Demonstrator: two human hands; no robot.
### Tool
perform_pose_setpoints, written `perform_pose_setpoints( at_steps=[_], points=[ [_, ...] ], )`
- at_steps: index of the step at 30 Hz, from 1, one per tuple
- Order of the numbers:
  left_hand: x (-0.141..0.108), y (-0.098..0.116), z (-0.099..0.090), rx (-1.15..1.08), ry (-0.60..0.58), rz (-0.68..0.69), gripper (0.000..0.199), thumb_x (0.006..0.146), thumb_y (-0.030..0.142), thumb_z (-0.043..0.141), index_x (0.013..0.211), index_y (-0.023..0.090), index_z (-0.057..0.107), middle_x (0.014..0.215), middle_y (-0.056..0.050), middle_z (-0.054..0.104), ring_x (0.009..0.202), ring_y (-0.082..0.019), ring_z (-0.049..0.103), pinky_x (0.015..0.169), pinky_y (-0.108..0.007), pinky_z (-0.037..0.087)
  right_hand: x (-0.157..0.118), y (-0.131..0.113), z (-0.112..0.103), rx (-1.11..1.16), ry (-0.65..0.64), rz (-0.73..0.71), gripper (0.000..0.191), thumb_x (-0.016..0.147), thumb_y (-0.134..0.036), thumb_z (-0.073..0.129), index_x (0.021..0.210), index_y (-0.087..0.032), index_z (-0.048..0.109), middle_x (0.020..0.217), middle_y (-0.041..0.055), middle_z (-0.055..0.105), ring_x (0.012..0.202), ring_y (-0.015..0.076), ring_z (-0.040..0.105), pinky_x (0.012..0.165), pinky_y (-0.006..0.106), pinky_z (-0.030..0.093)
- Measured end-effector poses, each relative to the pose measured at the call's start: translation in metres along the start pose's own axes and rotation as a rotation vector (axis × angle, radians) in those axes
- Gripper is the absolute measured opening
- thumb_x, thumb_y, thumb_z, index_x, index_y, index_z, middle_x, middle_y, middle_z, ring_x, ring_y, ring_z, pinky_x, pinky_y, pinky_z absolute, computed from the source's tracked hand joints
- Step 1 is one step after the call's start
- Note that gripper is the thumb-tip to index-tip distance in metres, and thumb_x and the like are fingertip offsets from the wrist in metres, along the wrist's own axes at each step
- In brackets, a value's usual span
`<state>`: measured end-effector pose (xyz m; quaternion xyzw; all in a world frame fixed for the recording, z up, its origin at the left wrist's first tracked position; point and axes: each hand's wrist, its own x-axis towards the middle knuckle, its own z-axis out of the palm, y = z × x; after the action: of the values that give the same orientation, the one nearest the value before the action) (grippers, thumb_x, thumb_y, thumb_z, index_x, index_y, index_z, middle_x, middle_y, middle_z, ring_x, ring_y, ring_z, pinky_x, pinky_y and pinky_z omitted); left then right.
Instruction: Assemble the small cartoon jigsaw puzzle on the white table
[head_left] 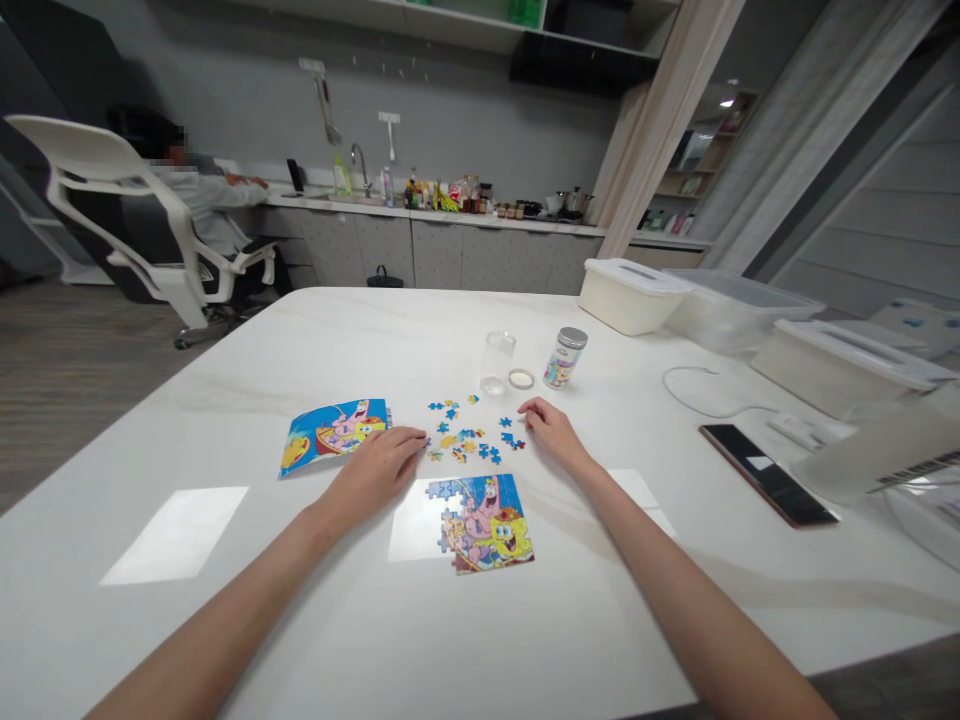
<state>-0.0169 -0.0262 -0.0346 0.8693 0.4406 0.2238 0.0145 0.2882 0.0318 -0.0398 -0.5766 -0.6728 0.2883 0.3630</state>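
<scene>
A partly joined cartoon jigsaw puzzle (491,525) lies flat in front of me, its left edge uneven. Several loose puzzle pieces (469,435) are scattered just beyond it. My left hand (386,462) rests palm down left of them, fingers stretched out, the tips beside a small blue piece. Partly under or behind that hand lies a picture sheet (330,430) with the same cartoon scene, its near edge lifted. To the right of the pieces, my right hand (553,435) hovers at or on the table, index finger extended, the other fingers loosely bent. I see nothing held in it.
Behind the pieces stand a clear jar (498,362), a ring-shaped lid (521,379) and a printed can (565,358). A phone (765,475), a white cable (690,400) and plastic boxes (634,295) are at right. A person (214,205) sits at the far counter.
</scene>
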Motion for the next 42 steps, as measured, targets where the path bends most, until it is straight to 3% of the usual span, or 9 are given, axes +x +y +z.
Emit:
perform_pose_setpoints(
  at_steps=[9,13,16,19,22,27,33,38,42],
  points=[
    [-0.003,0.004,-0.005,-0.051,-0.005,0.019,0.026,0.093,0.020,0.042,0.105,0.021,0.066,0.105,-0.009,0.067,0.098,-0.023,0.061,0.087,-0.044,0.050,-0.004,0.001,0.004,-0.120,-0.057,-0.162,0.019,0.078,-0.026,0.052,0.091,-0.020,0.064,0.077,0.0015,0.054,0.065,0.0157,0.051,0.066,0.030,0.044],
    [-0.003,0.002,0.000,-0.047,0.012,-0.003,0.023,0.094,0.022,0.045,0.107,0.022,0.063,0.103,-0.007,0.067,0.097,-0.022,0.061,0.086,-0.043,0.050,-0.005,0.002,0.006,-0.193,-0.038,-0.175,0.023,0.080,-0.028,0.054,0.099,-0.021,0.067,0.084,0.0034,0.052,0.069,0.0166,0.052,0.070,0.032,0.045],
    [-0.003,0.003,0.002,-0.034,0.018,0.004,0.020,0.094,0.023,0.047,0.106,0.022,0.062,0.106,-0.007,0.067,0.098,-0.022,0.060,0.087,-0.043,0.049,-0.005,0.001,0.006,-0.207,-0.057,-0.165,0.019,0.082,-0.027,0.053,0.093,-0.021,0.067,0.081,0.0033,0.051,0.069,0.0170,0.052,0.070,0.032,0.045],
    [-0.003,0.009,-0.004,0.014,0.008,0.012,0.018,0.093,0.021,0.047,0.103,0.019,0.062,0.105,-0.009,0.066,0.097,-0.023,0.060,0.086,-0.043,0.048,-0.004,0.000,0.005,-0.194,-0.057,-0.161,0.012,0.081,-0.026,0.054,0.083,-0.021,0.065,0.079,0.0026,0.051,0.069,0.0170,0.052,0.069,0.032,0.044],
    [0.001,0.016,-0.015,0.090,-0.010,-0.002,0.017,0.091,0.020,0.047,0.101,0.018,0.061,0.105,-0.010,0.065,0.097,-0.024,0.059,0.084,-0.043,0.048,-0.004,0.000,0.005,-0.185,-0.072,-0.174,0.012,0.081,-0.026,0.053,0.085,-0.021,0.063,0.079,0.0025,0.051,0.070,0.0171,0.052,0.069,0.032,0.044],
    [0.036,0.013,-0.029,0.198,-0.087,-0.056,0.020,0.086,0.010,0.045,0.093,0.019,0.062,0.096,-0.006,0.067,0.089,-0.022,0.061,0.079,-0.038,0.047,-0.005,-0.001,0.005,-0.208,-0.120,-0.200,0.023,0.086,-0.027,0.050,0.101,-0.021,0.066,0.083,0.0033,0.051,0.074,0.0178,0.054,0.073,0.033,0.044],
    [0.093,-0.022,-0.019,0.138,-0.152,-0.242,0.026,0.087,0.009,0.042,0.095,0.014,0.066,0.100,-0.012,0.067,0.095,-0.025,0.061,0.081,-0.036,0.045,-0.005,0.000,0.005,-0.193,-0.119,-0.195,0.012,0.083,-0.025,0.055,0.088,-0.021,0.065,0.081,0.0027,0.052,0.072,0.0170,0.054,0.071,0.031,0.043],
    [0.095,-0.038,-0.005,0.004,-0.228,-0.237,0.017,0.085,0.027,0.058,0.092,0.017,0.069,0.092,-0.006,0.067,0.083,-0.019,0.062,0.074,-0.028,0.047,-0.005,-0.002,0.003,-0.196,-0.112,-0.215,0.012,0.083,-0.025,0.054,0.088,-0.020,0.064,0.079,0.0020,0.053,0.072,0.0167,0.054,0.070,0.031,0.043],
    [0.091,-0.036,0.001,-0.062,-0.247,-0.220,0.012,0.082,0.021,0.058,0.089,0.018,0.068,0.095,-0.006,0.063,0.089,-0.020,0.060,0.082,-0.029,0.045,-0.006,-0.001,0.004,-0.216,-0.118,-0.222,0.014,0.083,-0.025,0.052,0.088,-0.019,0.063,0.079,0.0022,0.053,0.072,0.0172,0.053,0.069,0.031,0.042]
  ],
)
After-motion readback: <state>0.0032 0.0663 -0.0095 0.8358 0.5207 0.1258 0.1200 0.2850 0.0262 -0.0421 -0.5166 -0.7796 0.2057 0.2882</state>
